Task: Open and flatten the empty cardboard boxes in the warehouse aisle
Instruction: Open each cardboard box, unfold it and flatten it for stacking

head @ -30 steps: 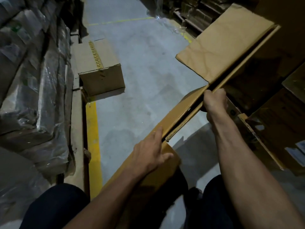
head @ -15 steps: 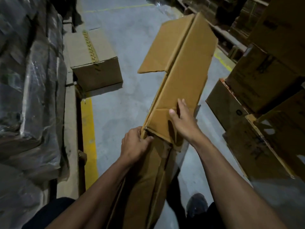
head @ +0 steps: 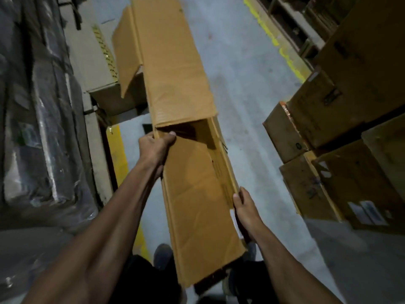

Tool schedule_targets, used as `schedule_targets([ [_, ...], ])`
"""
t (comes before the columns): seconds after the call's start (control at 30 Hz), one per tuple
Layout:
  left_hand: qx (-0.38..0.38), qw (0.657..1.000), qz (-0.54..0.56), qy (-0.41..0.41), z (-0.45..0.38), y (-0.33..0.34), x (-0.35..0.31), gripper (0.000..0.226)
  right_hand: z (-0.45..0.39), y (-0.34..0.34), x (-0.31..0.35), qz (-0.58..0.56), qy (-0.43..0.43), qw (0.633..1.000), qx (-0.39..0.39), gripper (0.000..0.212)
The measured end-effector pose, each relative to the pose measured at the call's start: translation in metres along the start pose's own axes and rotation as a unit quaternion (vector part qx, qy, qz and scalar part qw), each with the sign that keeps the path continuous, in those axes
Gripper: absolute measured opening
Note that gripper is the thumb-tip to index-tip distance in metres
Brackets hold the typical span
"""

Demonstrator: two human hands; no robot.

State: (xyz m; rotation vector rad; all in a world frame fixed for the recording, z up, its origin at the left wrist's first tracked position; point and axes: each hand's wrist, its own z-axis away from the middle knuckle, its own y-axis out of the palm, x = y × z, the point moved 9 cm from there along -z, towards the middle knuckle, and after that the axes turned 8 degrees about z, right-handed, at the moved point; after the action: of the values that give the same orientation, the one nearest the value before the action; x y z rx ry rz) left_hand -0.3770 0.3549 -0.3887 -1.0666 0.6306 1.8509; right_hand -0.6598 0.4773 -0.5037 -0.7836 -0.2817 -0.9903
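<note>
A single head-worn wide-angle camera looks forward and steeply down along the warehouse aisle floor [head: 241, 69]. Both forearms enter from the bottom edge at close range. Frame edges curve from lens distortion. Stacked cartons [head: 341, 110] border the right, wrapped goods [head: 39, 128] the left.

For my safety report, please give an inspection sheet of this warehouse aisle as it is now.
Surface: grey concrete floor, yellow line.
Job's things: long cardboard box held up, near end open.
Clutter: taped box on left.
Grippers: left hand grips box's left edge; right hand holds right edge.
Cables: nothing seen.
Surroundings: wrapped goods left, stacked cartons right.
</note>
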Motion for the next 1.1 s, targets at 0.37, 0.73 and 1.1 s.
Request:
schedule_targets([
  [0.37,-0.034,0.991,0.119,-0.059,0.059,0.029,-0.216,0.012,0.148,-0.173,0.112,-0.5,0.192,0.844,-0.007,0.048],
  [0.73,-0.027,0.988,0.121,-0.09,0.073,0.067,-0.323,0.01,0.157,-0.25,0.243,-0.656,0.113,0.744,0.062,0.015],
  [1.1,0.032,0.982,0.134,-0.129,-0.018,0.086,-0.377,0.016,0.082,-0.235,0.379,-0.675,0.098,0.73,0.05,0.007],
])
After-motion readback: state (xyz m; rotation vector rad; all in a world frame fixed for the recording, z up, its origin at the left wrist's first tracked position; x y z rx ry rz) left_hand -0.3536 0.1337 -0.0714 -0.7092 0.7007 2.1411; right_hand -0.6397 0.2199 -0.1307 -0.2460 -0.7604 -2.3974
